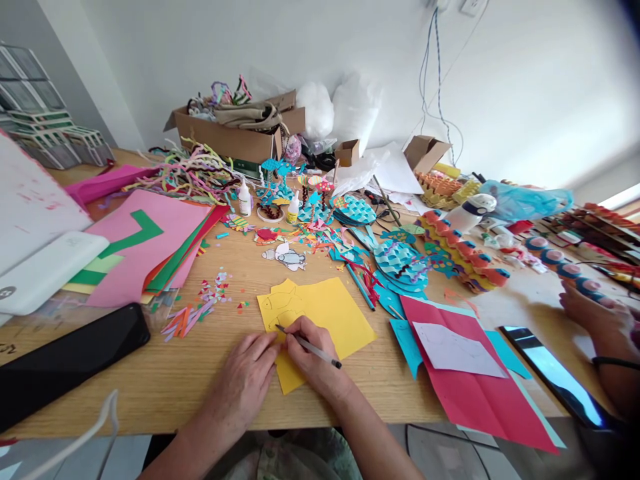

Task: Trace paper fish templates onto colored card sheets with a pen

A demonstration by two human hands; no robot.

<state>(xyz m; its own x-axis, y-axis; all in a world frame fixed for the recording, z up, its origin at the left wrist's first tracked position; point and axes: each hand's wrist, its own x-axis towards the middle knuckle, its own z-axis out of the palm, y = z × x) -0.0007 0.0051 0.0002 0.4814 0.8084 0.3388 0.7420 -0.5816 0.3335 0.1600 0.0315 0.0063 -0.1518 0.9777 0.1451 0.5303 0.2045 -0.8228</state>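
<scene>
In the head view, my right hand (313, 350) grips a pen (316, 351), its tip on a yellow sheet of paper (337, 317). Thin outlines that look like fish are drawn on the sheet's left part. My left hand (245, 377) lies flat with its fingers stretched, the fingertips at the sheet's left edge, close to the pen tip. Just beyond the sheet are small fish-shaped paper cutouts (290, 257) in grey and white. To the left lies a scatter of tiny coloured paper scraps (193, 313).
Pink paper (145, 233) and a black phone (75, 360) lie left. A red sheet (460, 400) and another phone (555, 373) are right. Glue bottles (245, 199), blue paper fish (400, 260) and a cardboard box (230, 137) stand behind. Another person's hand (595, 313) holds a craft strip at far right.
</scene>
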